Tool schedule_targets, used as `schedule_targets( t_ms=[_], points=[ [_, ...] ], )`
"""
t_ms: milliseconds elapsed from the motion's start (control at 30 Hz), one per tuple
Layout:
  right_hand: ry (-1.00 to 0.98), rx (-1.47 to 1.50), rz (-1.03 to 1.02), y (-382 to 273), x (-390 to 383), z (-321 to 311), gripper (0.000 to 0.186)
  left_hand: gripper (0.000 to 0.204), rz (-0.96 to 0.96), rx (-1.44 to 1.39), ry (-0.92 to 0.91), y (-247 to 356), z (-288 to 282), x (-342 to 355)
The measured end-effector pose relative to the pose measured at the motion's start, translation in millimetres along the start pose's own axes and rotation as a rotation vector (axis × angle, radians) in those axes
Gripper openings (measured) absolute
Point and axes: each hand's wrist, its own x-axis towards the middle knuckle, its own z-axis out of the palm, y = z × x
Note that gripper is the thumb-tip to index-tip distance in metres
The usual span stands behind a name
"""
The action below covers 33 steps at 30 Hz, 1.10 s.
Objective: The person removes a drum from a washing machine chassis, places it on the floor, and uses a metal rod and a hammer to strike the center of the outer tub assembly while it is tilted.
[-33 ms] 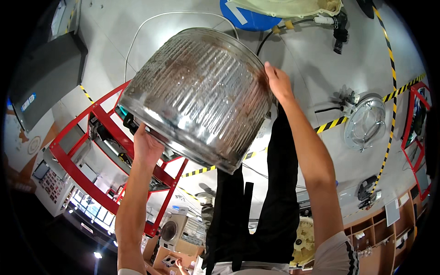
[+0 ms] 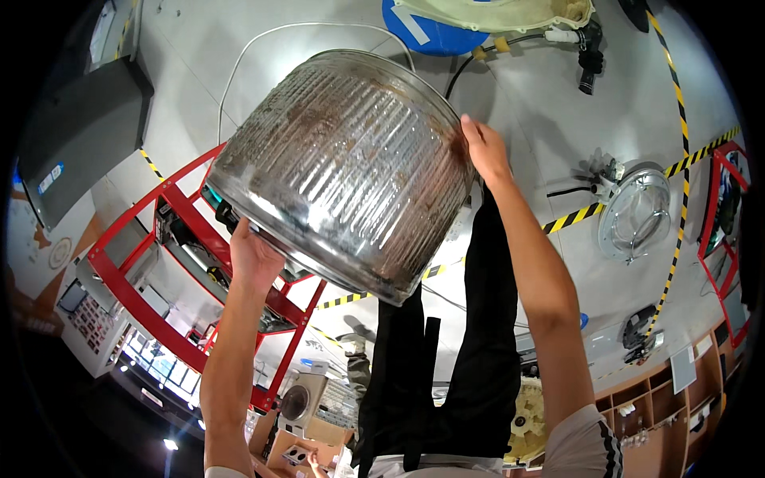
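Observation:
A large ribbed metal washing machine drum (image 2: 343,167), stained brown in patches, hangs tilted in front of me between both hands. My left hand (image 2: 255,253) is closed on its lower left rim, thumb up along the edge and the other fingers hidden beneath. At the upper right rim, my right hand (image 2: 484,149) grips the drum, its thumb resting on the outside and the remaining fingers out of sight behind. The drum's open ends and inside do not show.
A red metal frame cart (image 2: 187,215) with tools stands at left, close under the drum. On the floor lie a round glass door (image 2: 635,213), a black hose (image 2: 590,60), a blue disc (image 2: 434,36) and striped tape (image 2: 574,217). A dark panel (image 2: 88,139) sits far left.
The drum has tilted very slightly, and my right hand sits a little lower than before. Both hands keep their hold.

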Motion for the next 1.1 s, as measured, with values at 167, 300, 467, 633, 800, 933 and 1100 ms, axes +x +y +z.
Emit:
schedule_targets(
  t_ms=[167, 300, 467, 633, 800, 933, 1100],
  points=[
    [0.14, 0.237, 0.072, 3.4, -39.0, -0.2, 0.039, 0.061, -0.017, 0.041, 0.046, 35.8, 24.2, -11.1],
    [0.207, 0.307, 0.05, -16.5, -51.2, 4.7, 0.037, 0.064, 0.085, 0.161, 0.065, 69.0, 17.7, 22.6],
    [0.29, 0.368, 0.023, -30.9, -62.7, 16.3, 0.039, 0.072, 0.116, 0.327, -0.029, 94.7, 50.6, 34.6],
    [0.39, 0.34, -0.108, -41.1, -72.9, 19.8, 0.032, 0.066, 0.174, 0.367, -0.131, 106.1, 47.1, 53.3],
    [0.446, 0.292, -0.191, -67.2, -91.1, 31.7, 0.027, 0.063, 0.113, 0.339, -0.138, 135.2, -6.4, 77.7],
    [0.37, 0.371, -0.164, -78.9, -111.0, 48.9, 0.016, 0.065, 0.121, 0.384, -0.049, 147.1, -54.3, 82.9],
    [0.4, 0.397, -0.204, -81.6, -125.1, 70.0, 0.013, 0.074, 0.221, 0.433, 0.133, 150.1, -54.2, 67.6]
  ],
)
